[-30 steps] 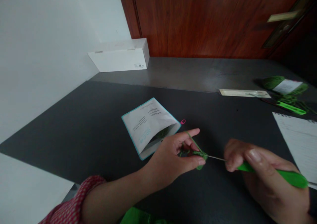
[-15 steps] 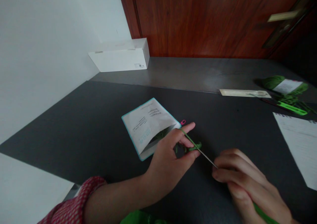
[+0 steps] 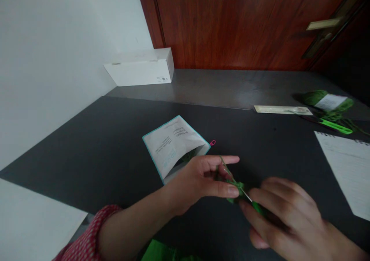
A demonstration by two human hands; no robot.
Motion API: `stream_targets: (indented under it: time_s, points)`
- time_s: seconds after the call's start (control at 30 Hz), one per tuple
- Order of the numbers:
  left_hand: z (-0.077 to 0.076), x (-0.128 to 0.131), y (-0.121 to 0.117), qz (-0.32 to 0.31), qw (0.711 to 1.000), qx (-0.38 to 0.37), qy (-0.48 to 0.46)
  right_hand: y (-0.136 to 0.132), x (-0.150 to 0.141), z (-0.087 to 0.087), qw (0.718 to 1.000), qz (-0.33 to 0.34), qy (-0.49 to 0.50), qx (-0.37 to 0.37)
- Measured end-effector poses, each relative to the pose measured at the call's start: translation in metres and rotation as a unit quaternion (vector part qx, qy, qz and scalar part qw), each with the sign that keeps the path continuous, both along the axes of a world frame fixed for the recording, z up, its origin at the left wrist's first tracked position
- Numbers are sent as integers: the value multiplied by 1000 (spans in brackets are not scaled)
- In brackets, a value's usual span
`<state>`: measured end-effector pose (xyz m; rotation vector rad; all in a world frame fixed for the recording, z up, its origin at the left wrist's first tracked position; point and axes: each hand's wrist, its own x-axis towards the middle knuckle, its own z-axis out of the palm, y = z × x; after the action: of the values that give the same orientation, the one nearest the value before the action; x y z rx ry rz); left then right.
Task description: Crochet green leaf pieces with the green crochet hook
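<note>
I'm watching one head-worn camera looking forward and down across the smooth, dark grey bench [image 3: 115,138]. It is sitting fairly near the bare left hand [image 3: 199,184] and bare right hand [image 3: 286,214], which are filling the lower middle and lower right of its view. It is facing the glossy, red-brown wooden door [image 3: 231,26] beyond, while the plain white wall [image 3: 58,57] is running up its left side.

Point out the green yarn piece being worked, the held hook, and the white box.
Green yarn piece [image 3: 239,185]: head view, on its exposed edge.
Held hook [image 3: 256,207]: head view, on its green handle.
White box [image 3: 141,73]: head view, on its long front face.
</note>
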<state>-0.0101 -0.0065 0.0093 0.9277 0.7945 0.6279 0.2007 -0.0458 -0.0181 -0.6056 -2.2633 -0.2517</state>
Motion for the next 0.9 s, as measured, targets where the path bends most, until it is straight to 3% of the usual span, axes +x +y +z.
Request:
stream_targets:
  time_s: [0.1,0.17,0.23,0.3,0.4,0.53,0.6,0.63,0.7,0.9]
  points:
    - [2,-4,4,-20,999,11,23,-4,20,10,998,32,-21,-42]
    - [3,-5,5,-28,999,27,39,-6,27,14,989,51,-15,-139]
    - [2,-4,5,-40,998,31,33,-5,25,15,955,80,78,-275]
    - [0,-4,5,-50,999,17,5,-1,16,14,881,109,236,-395]
    - [-2,-4,4,-72,996,-14,-45,6,-1,9,729,117,438,-513]
    - [-4,-4,5,-87,994,-30,-65,13,-16,5,565,114,519,-631]
    - [-5,-3,6,-73,995,-38,-61,14,-18,3,508,106,538,-665]
    - [-5,-3,6,-63,995,-41,-59,14,-19,3,494,102,542,-672]
    - [-7,-3,6,-56,996,-49,-57,13,-18,3,512,100,540,-661]
    - [-12,-3,6,-133,985,-82,-68,6,-5,11,701,127,420,-562]
